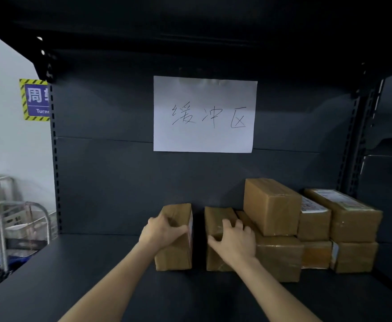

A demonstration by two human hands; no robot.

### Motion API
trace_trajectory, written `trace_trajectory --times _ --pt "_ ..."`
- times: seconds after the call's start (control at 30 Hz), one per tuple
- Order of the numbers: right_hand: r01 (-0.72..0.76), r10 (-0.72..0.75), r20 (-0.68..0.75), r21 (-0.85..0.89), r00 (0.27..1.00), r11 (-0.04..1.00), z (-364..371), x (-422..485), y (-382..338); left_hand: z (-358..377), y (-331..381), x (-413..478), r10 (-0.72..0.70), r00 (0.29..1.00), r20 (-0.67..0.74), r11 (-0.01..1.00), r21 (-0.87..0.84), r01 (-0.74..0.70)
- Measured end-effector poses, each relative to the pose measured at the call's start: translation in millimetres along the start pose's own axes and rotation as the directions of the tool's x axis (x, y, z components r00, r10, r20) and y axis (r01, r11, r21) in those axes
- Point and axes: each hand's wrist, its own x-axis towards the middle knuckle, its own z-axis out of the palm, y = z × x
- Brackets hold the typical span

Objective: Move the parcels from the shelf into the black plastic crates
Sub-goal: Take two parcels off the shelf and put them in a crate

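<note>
Cardboard looks stiff and light, so we expect easy lifting. On the shelf, our left hand curls over the leftmost parcel and our right hand clasps the second parcel; we judge top edges the best hold.

The dark grey shelf bears brown cardboard parcels on its right half, all set back near the rear panel. The left parcel stands apart across a narrow gap. The second parcel touches a wide box — then a small box and an end box.
</note>
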Motion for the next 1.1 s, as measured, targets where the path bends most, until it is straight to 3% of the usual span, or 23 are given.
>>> trace_trajectory --times 0.13,0.27,0.4,0.5,0.6,0.67,0.8,0.93,1.1 --pt "-0.036 0.039 -0.017 0.159 0.999 0.987 -3 -3 -5 -20 -29 -7 -0.109 0.993 -0.051 0.954 -0.285 0.09" --pt "-0.086 0.099 -0.004 0.461 0.995 0.883 0 -14 -7 -33 -66 -23 -0.249 0.968 -0.023 0.74 -0.649 0.175" --pt "-0.114 0.132 0.034 0.738 0.991 0.665 8 -25 -11 -36 -94 -40 -0.368 0.93 0.013 0.56 -0.795 0.233" --pt "-0.147 0.127 0.103 0.899 0.987 0.413 13 -31 -16 -36 -111 -46 -0.417 0.906 0.078 0.431 -0.861 0.272" --pt "-0.268 0.128 0.244 0.936 0.961 0.231 20 -35 -21 -32 -121 -51 -0.428 0.903 0.021 0.484 -0.839 0.249" --pt "-0.32 0.141 0.299 0.933 0.944 0.164 24 -37 -23 -29 -122 -52 -0.414 0.91 -0.009 0.529 -0.816 0.233" --pt "-0.341 0.149 0.32 0.928 0.936 0.149 26 -37 -24 -30 -118 -56 -0.372 0.925 -0.074 0.616 -0.765 0.186" --pt "-0.303 0.156 0.279 0.94 0.948 0.158 21 -36 -21 -34 -104 -67 -0.289 0.914 -0.284 0.812 -0.578 0.077" --pt "-0.246 0.19 0.224 0.964 0.956 0.099 8 -37 -18 -35 -75 -78 -0.037 0.87 -0.492 0.918 -0.361 -0.165"
